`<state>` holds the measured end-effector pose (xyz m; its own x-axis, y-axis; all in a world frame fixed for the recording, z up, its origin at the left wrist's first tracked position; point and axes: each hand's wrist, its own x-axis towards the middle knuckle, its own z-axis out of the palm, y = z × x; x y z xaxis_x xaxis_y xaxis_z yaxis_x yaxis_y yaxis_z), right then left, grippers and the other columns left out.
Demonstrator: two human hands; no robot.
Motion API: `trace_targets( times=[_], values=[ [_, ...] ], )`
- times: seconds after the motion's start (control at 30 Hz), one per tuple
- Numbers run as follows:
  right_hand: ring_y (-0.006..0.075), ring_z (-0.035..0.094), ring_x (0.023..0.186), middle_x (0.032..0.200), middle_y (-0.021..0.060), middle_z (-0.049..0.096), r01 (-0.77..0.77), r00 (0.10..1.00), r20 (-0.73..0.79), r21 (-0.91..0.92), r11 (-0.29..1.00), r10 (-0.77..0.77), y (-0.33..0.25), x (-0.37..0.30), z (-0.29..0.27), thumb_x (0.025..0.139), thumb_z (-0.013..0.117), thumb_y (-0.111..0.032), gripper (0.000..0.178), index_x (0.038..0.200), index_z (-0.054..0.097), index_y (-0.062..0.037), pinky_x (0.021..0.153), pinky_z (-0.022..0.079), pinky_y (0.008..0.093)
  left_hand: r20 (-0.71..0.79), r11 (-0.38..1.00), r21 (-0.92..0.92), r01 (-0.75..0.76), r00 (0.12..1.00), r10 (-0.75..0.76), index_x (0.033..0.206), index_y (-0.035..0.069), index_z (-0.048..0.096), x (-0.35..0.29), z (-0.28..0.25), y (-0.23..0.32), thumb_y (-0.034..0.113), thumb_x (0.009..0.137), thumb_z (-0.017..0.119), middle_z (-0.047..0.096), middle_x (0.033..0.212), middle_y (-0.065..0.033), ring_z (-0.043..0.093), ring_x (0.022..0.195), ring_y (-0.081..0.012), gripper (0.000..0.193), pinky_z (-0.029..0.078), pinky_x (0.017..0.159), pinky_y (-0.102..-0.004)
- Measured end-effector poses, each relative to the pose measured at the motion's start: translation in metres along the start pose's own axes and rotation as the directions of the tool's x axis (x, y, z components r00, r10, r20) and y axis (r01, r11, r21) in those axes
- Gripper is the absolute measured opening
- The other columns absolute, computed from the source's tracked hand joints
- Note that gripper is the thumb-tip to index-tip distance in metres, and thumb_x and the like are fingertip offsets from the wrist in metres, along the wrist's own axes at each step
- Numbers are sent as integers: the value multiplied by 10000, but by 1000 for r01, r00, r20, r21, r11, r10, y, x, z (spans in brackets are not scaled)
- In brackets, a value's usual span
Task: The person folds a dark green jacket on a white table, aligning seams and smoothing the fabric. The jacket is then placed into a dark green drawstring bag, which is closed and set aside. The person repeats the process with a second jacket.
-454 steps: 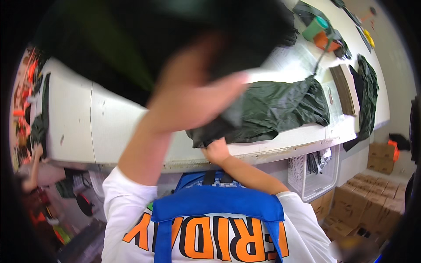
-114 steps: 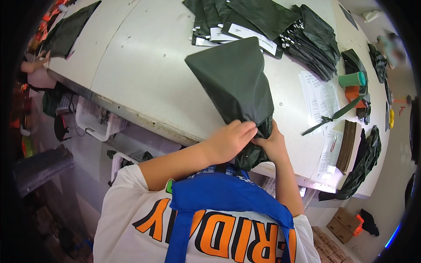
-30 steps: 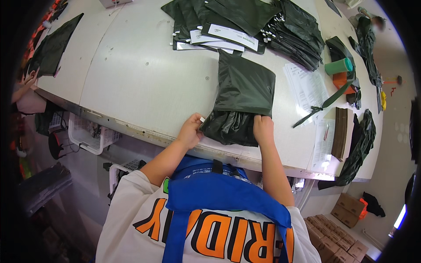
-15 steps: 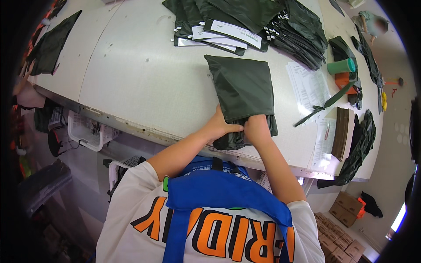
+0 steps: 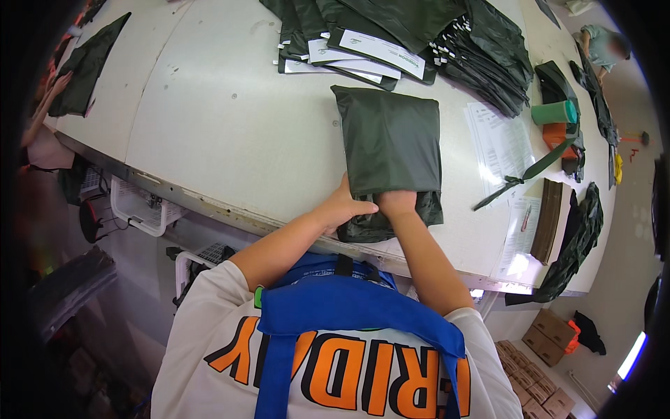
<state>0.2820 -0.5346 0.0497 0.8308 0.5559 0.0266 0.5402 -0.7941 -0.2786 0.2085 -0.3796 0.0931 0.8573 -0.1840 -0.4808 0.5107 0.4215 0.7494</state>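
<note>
Dark green pouch [image 5: 391, 143] lies before us near the front edge of the pale table [image 5: 230, 146], its flap edge toward us. Our left hand [image 5: 340, 207] clamps the near left side, thumb on top; our right hand [image 5: 398, 202] is tucked under the flap, fingers hidden, so we cannot tell whether they grip. Both hands sit close together. Beyond lie stacked dark green pieces [image 5: 485, 59]; printed papers [image 5: 497, 133] lie to our right.

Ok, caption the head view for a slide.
Left hand holding the left edge of a dark green pouch on a white table, right hand partly hidden under its upper layer.
</note>
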Motion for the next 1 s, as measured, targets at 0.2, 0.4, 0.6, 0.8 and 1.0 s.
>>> trace_targets(
  times=[0.2,0.4,0.6,0.8,1.0],
  values=[
    [312,310,1357,1470,168,336,-148,948,313,265,953,60,-18,49,-45,875,561,-445,723,1433,336,-44,1125,234,405,108,994,86,70,991,-79,1463,34,137,1,-14,-1,-14,708,634,411,1328,-123,393,1239,-208,905,330,1042,-336],
    [316,328,1347,1460,182,352,-185,954,281,264,947,108,-26,75,-37,881,545,-441,692,1419,362,-46,1120,246,388,-3,977,-130,171,985,-173,1440,65,180,6,-6,7,-53,705,594,449,1273,-129,453,1186,-227,851,390,996,-358],
    [314,352,1329,1444,168,386,-78,971,238,251,965,17,12,41,-61,885,516,-423,633,1401,405,-76,1108,261,406,-116,991,-93,94,988,-105,1474,89,186,-4,-27,7,-112,667,548,444,1310,-131,457,1193,-244,907,389,989,-352],
    [332,320,1345,1451,141,387,-258,962,114,93,962,247,29,-29,-10,881,508,-411,609,1395,414,-99,1119,236,443,27,973,-3,230,973,-230,1490,82,156,-21,-27,7,-79,687,584,372,1413,-128,360,1296,-238,924,311,1052,-341],
    [359,470,1224,1338,190,501,19,999,45,133,991,-25,-50,-65,-64,847,600,-250,453,1255,547,-61,1037,344,461,90,983,89,159,982,-167,1455,30,223,-42,-44,-11,-40,701,689,397,1406,-121,372,1283,-216,889,293,1078,-351]
  ],
)
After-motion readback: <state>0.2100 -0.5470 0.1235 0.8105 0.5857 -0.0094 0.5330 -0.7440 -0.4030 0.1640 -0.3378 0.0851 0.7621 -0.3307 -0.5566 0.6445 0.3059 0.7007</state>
